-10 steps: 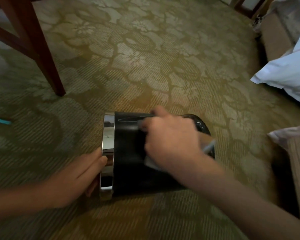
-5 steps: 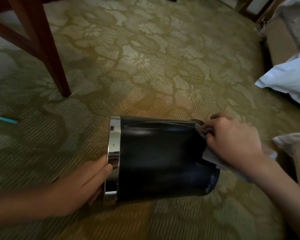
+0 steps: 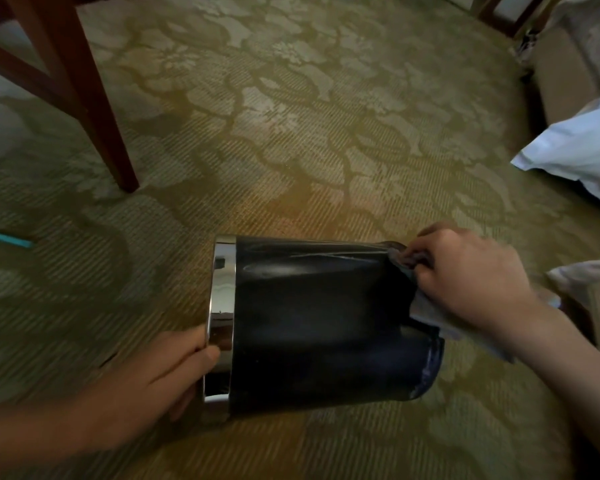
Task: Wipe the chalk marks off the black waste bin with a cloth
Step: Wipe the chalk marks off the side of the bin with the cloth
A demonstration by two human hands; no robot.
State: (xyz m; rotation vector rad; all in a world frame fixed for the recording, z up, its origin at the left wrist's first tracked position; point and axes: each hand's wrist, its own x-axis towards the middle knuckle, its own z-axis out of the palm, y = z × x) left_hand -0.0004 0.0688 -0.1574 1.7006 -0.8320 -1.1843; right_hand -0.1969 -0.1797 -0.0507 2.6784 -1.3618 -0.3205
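Note:
The black waste bin (image 3: 312,327) lies on its side on the carpet, its chrome rim (image 3: 222,306) facing left. Faint white chalk lines (image 3: 326,259) show along its upper side. My left hand (image 3: 156,379) grips the chrome rim at the lower left. At the bin's base end on the right, my right hand (image 3: 465,275) is closed around a grey cloth (image 3: 426,310). The cloth is pressed against the upper edge of the base and hangs below my palm.
A red-brown wooden chair leg (image 3: 94,112) stands at the upper left. A small teal stick (image 3: 11,240) lies on the patterned carpet (image 3: 326,133) at far left. White bedding (image 3: 579,154) and a bed base (image 3: 561,81) fill the right side.
My right hand slid the cloth from the middle of the bin's side to its base end on the right. The left hand kept its hold on the rim.

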